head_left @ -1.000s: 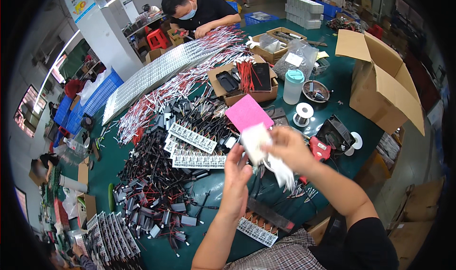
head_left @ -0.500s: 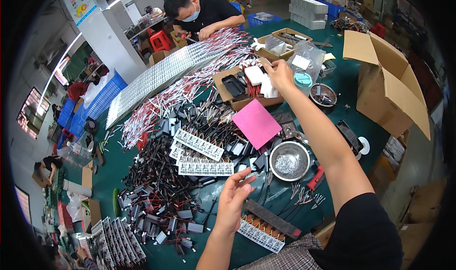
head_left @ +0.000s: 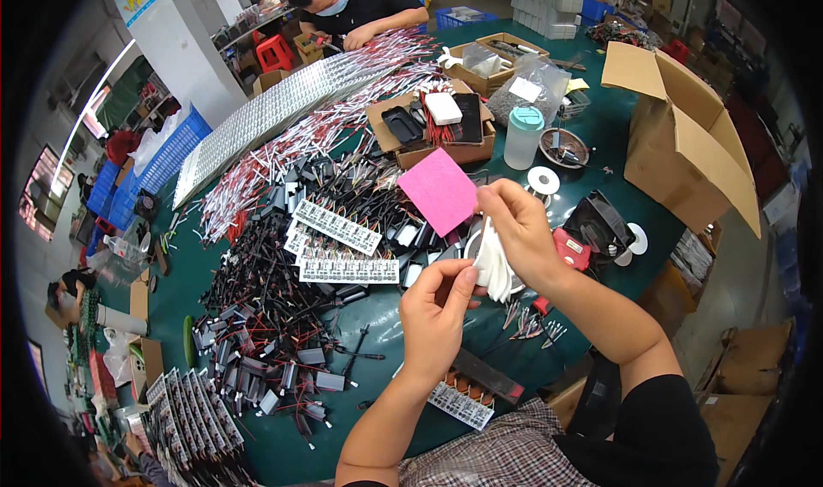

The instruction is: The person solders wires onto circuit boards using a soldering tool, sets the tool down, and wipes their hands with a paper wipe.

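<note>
My right hand (head_left: pixel 521 230) pinches the upper end of a white glove (head_left: pixel 492 267), which hangs down with its finger ends lowest. My left hand (head_left: pixel 431 320) is closed, thumb against forefinger, at the glove's left edge. Behind the glove is a metal bowl (head_left: pixel 518 288), mostly hidden. A pink square sheet (head_left: pixel 435 191) lies just beyond my hands. To their left, white circuit board strips (head_left: pixel 350 270) rest on a heap of black wired parts (head_left: pixel 266 294). Close to my lap lies another board strip (head_left: pixel 461 404) with orange parts, beside a dark bar (head_left: pixel 487 375).
A cardboard tray (head_left: pixel 480 144), a lidded bottle (head_left: pixel 523 140) and a solder wire spool (head_left: pixel 543 180) stand farther back. An open carton (head_left: pixel 686 135) is at right. White and red wires (head_left: pixel 283 157) spread across the far left. A co-worker (head_left: pixel 360 11) sits opposite.
My right hand has come back from the cardboard tray, bringing the white glove. My left hand has closed and met it at the glove's edge. The view has shifted slightly.
</note>
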Tool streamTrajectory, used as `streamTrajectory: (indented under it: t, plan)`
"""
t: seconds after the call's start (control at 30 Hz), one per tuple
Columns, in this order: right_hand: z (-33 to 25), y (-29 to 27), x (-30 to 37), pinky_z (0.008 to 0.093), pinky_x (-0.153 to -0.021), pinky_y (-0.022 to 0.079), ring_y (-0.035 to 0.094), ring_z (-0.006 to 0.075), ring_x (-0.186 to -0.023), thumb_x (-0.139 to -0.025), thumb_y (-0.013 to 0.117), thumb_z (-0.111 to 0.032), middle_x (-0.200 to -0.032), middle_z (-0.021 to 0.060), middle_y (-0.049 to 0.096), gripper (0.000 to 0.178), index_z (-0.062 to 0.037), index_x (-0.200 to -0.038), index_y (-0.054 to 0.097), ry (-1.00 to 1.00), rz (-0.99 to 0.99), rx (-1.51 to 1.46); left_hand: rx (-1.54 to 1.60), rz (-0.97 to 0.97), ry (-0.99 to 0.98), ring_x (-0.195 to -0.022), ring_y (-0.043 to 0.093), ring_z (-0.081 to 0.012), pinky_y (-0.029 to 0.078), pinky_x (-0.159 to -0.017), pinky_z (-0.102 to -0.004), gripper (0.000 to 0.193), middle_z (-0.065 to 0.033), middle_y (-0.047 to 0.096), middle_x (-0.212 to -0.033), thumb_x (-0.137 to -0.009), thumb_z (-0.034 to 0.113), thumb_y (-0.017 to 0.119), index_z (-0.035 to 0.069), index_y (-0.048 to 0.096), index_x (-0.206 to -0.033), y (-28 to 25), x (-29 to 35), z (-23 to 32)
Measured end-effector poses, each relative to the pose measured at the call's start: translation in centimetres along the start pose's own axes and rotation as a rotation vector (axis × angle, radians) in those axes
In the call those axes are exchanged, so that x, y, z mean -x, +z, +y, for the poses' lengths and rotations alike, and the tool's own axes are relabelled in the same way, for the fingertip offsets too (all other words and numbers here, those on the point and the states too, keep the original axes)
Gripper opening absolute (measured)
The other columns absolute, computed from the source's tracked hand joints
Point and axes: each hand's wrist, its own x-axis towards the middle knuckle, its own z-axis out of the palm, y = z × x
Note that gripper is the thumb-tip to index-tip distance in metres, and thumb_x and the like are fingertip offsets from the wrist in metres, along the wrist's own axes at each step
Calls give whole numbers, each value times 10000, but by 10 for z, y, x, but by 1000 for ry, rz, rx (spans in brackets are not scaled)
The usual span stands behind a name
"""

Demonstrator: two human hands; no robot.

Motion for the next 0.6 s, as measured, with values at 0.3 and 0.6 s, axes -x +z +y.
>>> streamTrajectory:
  t: [0.3, 0.6]
  plan:
    - [-33, -39, 84, 310, -930, 512, 625, 191, -1089, -924, 710, -134, -1324, 150, 512, 481, -26, -1298, 427, 170, -81, -352, -120, 135, 193, -804, 736, -166, 584, -682, -252, 152, -95, 711, -941, -1018, 92, 604, -49, 658, -1038, 9, 36, 4]
    - [-45, -67, 138, 248, -718, 587, 725, 156, -817, -863, 733, 36, -919, 132, 742, 371, 57, -1211, 607, 270, -25, -270, -77, 138, 97, -765, 716, -162, 551, -597, -227, 153, -99, 651, -968, -996, 56, 618, -22, 546, -1107, 18, 69, 5]
